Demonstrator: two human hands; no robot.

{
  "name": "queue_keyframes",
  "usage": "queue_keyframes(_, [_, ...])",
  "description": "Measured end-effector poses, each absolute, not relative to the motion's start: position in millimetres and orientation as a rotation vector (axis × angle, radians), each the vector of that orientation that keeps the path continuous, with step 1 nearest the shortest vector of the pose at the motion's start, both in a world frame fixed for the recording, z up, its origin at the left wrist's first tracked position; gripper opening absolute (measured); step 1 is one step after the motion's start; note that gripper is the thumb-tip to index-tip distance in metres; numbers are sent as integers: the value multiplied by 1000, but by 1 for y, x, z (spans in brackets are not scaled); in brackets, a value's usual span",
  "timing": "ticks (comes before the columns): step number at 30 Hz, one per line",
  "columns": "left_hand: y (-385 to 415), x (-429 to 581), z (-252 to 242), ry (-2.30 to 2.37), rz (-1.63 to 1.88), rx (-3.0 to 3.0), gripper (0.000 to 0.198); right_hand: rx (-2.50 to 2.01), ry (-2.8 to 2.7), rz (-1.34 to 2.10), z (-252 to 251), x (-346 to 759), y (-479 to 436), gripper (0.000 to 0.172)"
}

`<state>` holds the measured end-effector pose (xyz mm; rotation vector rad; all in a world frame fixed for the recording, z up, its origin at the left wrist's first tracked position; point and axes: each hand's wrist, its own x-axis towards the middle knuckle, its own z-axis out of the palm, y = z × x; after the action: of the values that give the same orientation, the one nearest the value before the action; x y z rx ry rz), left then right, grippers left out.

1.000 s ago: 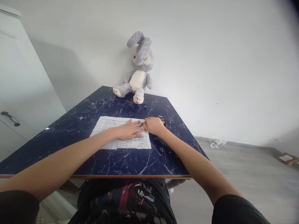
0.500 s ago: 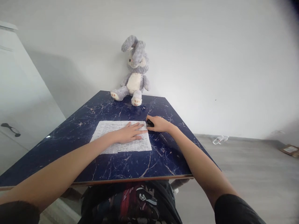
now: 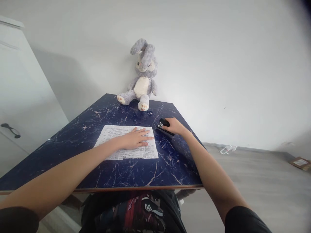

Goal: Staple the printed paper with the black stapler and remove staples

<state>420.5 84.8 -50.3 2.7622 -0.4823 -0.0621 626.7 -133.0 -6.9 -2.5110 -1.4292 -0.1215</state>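
Sheets of printed paper (image 3: 114, 132) lie on the blue marbled table (image 3: 136, 176), a lower edge showing more than one layer. My left hand (image 3: 136, 138) rests flat across their right half, fingers spread. To the right of the paper, my right hand (image 3: 175, 125) is closed around the back part of a black stapler (image 3: 164, 123). The stapler's jaw end points left towards the paper, with a gap of tabletop between them. Part of the stapler is hidden by my fingers.
A grey plush rabbit (image 3: 143, 85) sits at the table's far edge against the wall. On the left stands a white cabinet (image 3: 26, 84) with a dark handle (image 3: 11, 130). Clear plastic packaging (image 3: 228, 149) and a brown package (image 3: 300, 162) lie on the floor to the right.
My right hand has drawn the stapler away from the paper's upper right corner, to the right. My left hand stays flat on the paper. The view has shifted slightly.
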Motion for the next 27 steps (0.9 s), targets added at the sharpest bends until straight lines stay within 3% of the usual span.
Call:
queue_keyframes(4, [83,419,-42,-244,492,2677,51,-2317,-1271,-156,-24,594,-106,33])
queue_keyframes(9, [100,410,-27,149,978,2403,44,-2188,-1556,-53,-33,545,-81,29])
queue_keyframes(12, [110,410,-27,281,1025,2290,42,-2230,-1635,28,-26,541,-84,21])
queue_keyframes(21, [106,415,-37,266,919,2287,42,-2564,-1641,732,11,609,-146,16])
queue_keyframes(27, [108,416,-37,257,905,2281,42,-2394,-1682,841,17,637,-170,52])
